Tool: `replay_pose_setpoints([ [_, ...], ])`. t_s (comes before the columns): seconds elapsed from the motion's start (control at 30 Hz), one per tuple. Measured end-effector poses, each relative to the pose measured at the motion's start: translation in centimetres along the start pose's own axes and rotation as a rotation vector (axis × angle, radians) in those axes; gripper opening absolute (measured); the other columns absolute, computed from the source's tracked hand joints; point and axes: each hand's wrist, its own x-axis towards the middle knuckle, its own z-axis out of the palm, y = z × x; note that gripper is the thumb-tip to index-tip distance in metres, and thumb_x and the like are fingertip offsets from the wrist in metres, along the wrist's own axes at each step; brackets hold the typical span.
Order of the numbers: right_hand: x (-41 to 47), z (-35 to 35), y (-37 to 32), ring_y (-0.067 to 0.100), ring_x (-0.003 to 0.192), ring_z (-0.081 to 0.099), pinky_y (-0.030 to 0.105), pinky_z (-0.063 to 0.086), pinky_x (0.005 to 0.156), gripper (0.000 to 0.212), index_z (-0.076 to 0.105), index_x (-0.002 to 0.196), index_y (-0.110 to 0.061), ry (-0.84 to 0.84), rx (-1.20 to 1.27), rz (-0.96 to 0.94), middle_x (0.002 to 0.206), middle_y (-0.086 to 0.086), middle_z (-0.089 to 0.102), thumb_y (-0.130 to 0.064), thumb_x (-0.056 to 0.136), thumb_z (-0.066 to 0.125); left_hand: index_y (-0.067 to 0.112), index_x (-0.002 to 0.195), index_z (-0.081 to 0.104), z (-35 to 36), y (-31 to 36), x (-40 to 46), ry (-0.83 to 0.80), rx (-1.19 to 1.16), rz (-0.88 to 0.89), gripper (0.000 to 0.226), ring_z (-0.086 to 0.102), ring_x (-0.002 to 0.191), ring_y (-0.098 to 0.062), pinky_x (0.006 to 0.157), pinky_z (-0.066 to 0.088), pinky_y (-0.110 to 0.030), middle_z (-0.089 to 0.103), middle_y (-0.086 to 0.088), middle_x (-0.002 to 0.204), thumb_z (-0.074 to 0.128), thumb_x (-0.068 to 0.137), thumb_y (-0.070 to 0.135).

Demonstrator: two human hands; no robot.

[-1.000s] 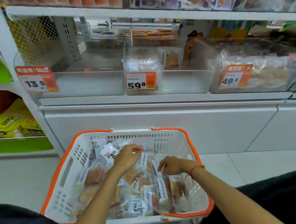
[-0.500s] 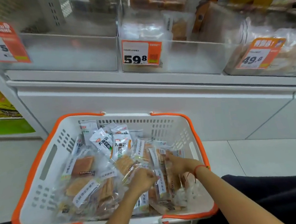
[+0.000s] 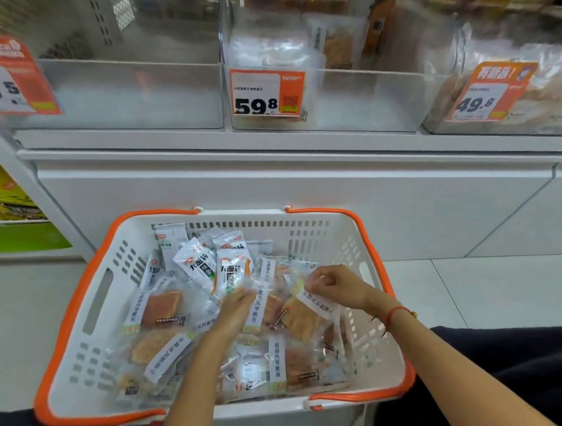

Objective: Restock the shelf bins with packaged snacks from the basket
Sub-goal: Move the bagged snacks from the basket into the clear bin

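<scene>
Reaching into the basket (image 3: 85, 300), your right hand (image 3: 334, 285) pinched a light, crinkly, slippery packet (image 3: 302, 310) by its top seal; your left hand (image 3: 235, 308) lay flat on neighbouring packets.

Both hands in basket (image 3: 78, 335) of snack packets, right hand (image 3: 334, 285) pinching clear packet (image 3: 302, 310), left hand (image 3: 234, 308) among packets
</scene>
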Motion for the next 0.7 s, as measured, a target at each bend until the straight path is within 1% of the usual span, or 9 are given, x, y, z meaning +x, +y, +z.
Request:
replay_pose_setpoints([
  [0.1,0.0,-0.9,-1.6,-0.006,0.039,0.046,0.006,0.032,0.046,0.011,0.069,0.093,-0.004,-0.025,-0.005,-0.059,0.04,-0.022,0.051,-0.008,0.092,0.059,0.003,0.122,0.055,-0.5,0.3,0.2,-0.086,0.056,-0.059,0.037,0.056,0.115,-0.027,0.101,0.044,-0.041,0.057,-0.015,0.125,0.032,0.103,0.025],
  [0.23,0.7,-1.1,-3.4,0.007,0.047,0.034,0.01,0.028,0.046,0.014,0.075,0.096,-0.009,-0.15,-0.293,-0.131,0.049,-0.009,0.042,-0.015,0.089,0.064,0.007,0.11,0.055,-0.2,0.2,0.9,-0.177,0.037,-0.096,0.027,0.057,0.107,-0.031,0.104,0.04,-0.048,0.057,-0.021,0.117,0.038,0.098,0.024],
  [0.3,1.2,-0.8,-3.8,0.01,0.054,0.043,0.013,0.035,0.052,0.013,0.076,0.093,-0.013,-0.172,-0.346,-0.139,0.058,-0.006,0.054,-0.014,0.085,0.067,0.007,0.122,0.051,0.2,-0.1,1.3,-0.242,-0.001,-0.109,0.036,0.057,0.112,-0.037,0.104,0.041,-0.051,0.057,-0.028,0.121,0.045,0.092,0.026],
  [0.37,1.6,-0.5,-3.9,0.009,0.065,0.058,0.023,0.048,0.064,0.011,0.078,0.089,-0.015,-0.162,-0.361,-0.165,0.072,-0.002,0.069,-0.014,0.08,0.071,0.006,0.114,0.051,0.7,0.5,0.5,-0.318,-0.022,-0.096,0.038,0.049,0.122,-0.035,0.108,0.035,-0.052,0.05,-0.023,0.134,0.053,0.082,0.027],
  [0.43,1.6,-0.5,-3.9,-0.007,0.065,0.057,0.011,0.043,0.061,0.01,0.078,0.087,-0.012,-0.095,-0.327,-0.209,0.072,-0.011,0.065,-0.013,0.078,0.075,0.002,0.104,0.051,1.0,2.4,-1.8,-0.349,-0.097,-0.11,0.035,0.029,0.138,-0.037,0.113,0.023,-0.057,0.033,-0.015,0.15,0.055,0.076,0.022],
  [0.5,1.6,-0.5,-3.8,-0.013,0.065,0.052,0.006,0.039,0.059,0.011,0.078,0.086,-0.009,0.011,-0.248,-0.245,0.068,-0.016,0.057,-0.013,0.076,0.078,0.005,0.097,0.056,1.4,2.8,-2.7,-0.374,-0.123,-0.119,0.023,0.018,0.142,-0.037,0.114,0.016,-0.057,0.03,-0.013,0.152,0.057,0.08,0.02],
  [0.57,1.7,-0.2,-3.7,-0.002,0.065,0.051,0.007,0.037,0.06,0.014,0.077,0.086,-0.011,0.099,-0.148,-0.236,0.07,-0.015,0.057,-0.015,0.073,0.08,0.007,0.122,0.056,1.9,2.2,-2.2,-0.358,-0.091,-0.093,0.046,0.019,0.143,-0.033,0.115,0.019,-0.051,0.03,-0.012,0.152,0.063,0.085,0.034],
  [0.63,2.1,0.4,-3.6,0.003,0.071,0.048,0.012,0.039,0.066,0.023,0.074,0.096,-0.015,0.181,-0.081,-0.22,0.081,-0.008,0.059,-0.019,0.074,0.08,0.009,0.143,0.036,2.3,1.9,-2.0,-0.32,-0.061,-0.079,0.082,0.026,0.141,-0.028,0.114,0.026,-0.045,0.028,-0.009,0.154,0.064,0.08,0.054],
  [0.7,2.7,0.6,-3.4,0.013,0.091,0.052,0.022,0.043,0.082,0.046,0.061,0.119,-0.016,0.273,-0.021,-0.138,0.101,0.0,0.058,-0.022,0.077,0.078,0.011,0.139,0.043,2.0,1.8,-1.7,-0.269,-0.095,-0.061,0.073,0.036,0.136,-0.03,0.107,0.036,-0.044,0.037,-0.012,0.148,0.06,0.083,0.054],
])
